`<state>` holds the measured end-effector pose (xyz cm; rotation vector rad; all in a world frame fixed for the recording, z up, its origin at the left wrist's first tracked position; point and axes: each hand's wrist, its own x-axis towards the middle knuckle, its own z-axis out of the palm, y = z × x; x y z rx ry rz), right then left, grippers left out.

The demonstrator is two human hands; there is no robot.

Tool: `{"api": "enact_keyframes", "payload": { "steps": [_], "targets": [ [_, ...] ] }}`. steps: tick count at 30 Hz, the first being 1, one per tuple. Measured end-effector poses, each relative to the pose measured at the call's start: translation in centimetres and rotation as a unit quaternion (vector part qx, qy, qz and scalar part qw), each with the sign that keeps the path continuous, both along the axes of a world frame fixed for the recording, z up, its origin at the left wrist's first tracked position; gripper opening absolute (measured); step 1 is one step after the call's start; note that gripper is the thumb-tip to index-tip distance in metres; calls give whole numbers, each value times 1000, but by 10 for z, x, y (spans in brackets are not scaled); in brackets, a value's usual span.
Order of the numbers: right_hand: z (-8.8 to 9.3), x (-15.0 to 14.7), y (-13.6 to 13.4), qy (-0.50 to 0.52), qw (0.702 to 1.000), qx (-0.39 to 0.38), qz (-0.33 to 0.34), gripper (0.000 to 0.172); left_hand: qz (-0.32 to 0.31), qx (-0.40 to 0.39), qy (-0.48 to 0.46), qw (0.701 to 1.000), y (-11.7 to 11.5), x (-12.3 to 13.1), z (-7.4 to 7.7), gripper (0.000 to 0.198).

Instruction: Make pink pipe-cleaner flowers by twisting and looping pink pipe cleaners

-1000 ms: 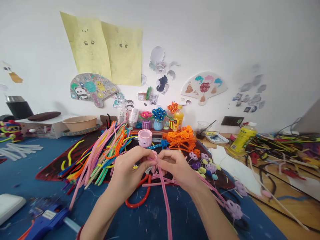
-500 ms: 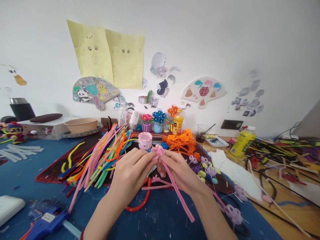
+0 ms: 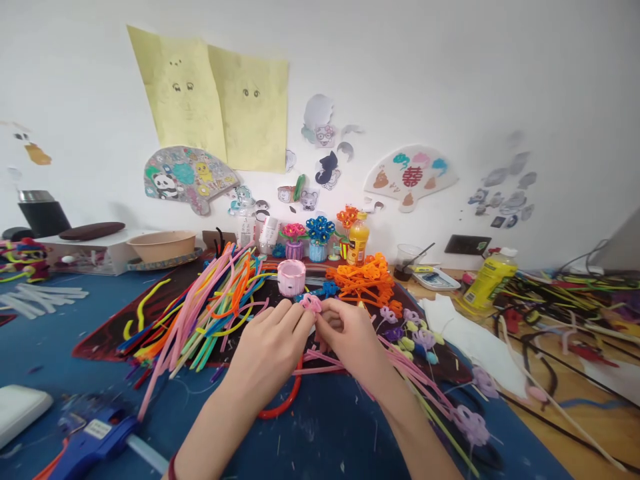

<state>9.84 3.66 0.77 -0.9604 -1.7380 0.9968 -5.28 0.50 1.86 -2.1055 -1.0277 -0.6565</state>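
A looped pink pipe cleaner flower (image 3: pixel 311 303) is pinched at the fingertips of my left hand (image 3: pixel 273 343), over the middle of the mat. My right hand (image 3: pixel 353 337) has its fingers curled together against the flower's right side; what sits between thumb and forefinger there is hidden. Just behind the flower stands a pink pot (image 3: pixel 291 278). Loose pink pipe cleaners (image 3: pixel 323 363) lie under and right of my hands, and a red pipe cleaner (image 3: pixel 284 405) curves below them.
A bundle of coloured pipe cleaners (image 3: pixel 200 307) lies left, orange flowers (image 3: pixel 367 280) and lilac flowers (image 3: pixel 423 339) right. A blue glue gun (image 3: pixel 97 437) is at front left. Small flower pots (image 3: pixel 318 250) and a juice bottle (image 3: pixel 358 240) stand by the wall.
The long pink stem that hung from the flower between my hands no longer shows there. My right hand has turned and its fingers have curled in. The view has shifted slightly.
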Motion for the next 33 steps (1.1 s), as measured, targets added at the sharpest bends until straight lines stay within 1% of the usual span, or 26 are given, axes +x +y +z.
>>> {"api": "enact_keyframes", "payload": {
  "steps": [3, 5, 7, 12, 15, 18, 21, 24, 26, 28, 30, 33],
  "targets": [
    [0, 1, 1, -30, 998, 44, -20, 23, -9, -10, 25, 1000, 1, 0, 2, 25],
    [0, 2, 2, -31, 999, 42, -9, 23, -21, -21, 32, 999, 1, -1, 3, 25],
    [-1, 3, 3, -20, 999, 28, 4, 20, -36, -40, 21, 998, 1, -3, 5, 26],
    [1, 5, 1, 20, 999, 11, 41, 15, -71, -99, -81, 989, 0, -8, 9, 24],
    [3, 5, -3, 16, 998, 19, 57, 13, -57, -92, -141, 984, -1, -7, 9, 25],
    [4, 4, -6, -9, 998, 48, 43, 12, -35, -82, -178, 980, -1, -4, 8, 27],
    [5, 2, -7, -35, 996, 79, 26, 14, -26, -98, -206, 973, 0, -3, 8, 27],
    [7, 3, -7, -33, 995, 97, 19, 15, -40, -151, -260, 953, 1, -6, 10, 23],
    [8, 4, -7, -25, 994, 102, 15, 14, -67, -201, -310, 927, 3, -9, 13, 22],
    [9, 4, -7, -22, 994, 109, 14, 15, -94, -240, -352, 900, 4, -10, 14, 25],
    [9, 4, -7, -23, 992, 121, 14, 16, -107, -256, -379, 883, 4, -11, 15, 28],
    [9, 2, -8, -25, 989, 148, 13, 16, -97, -250, -398, 877, 3, -8, 14, 32]
  ]
}}
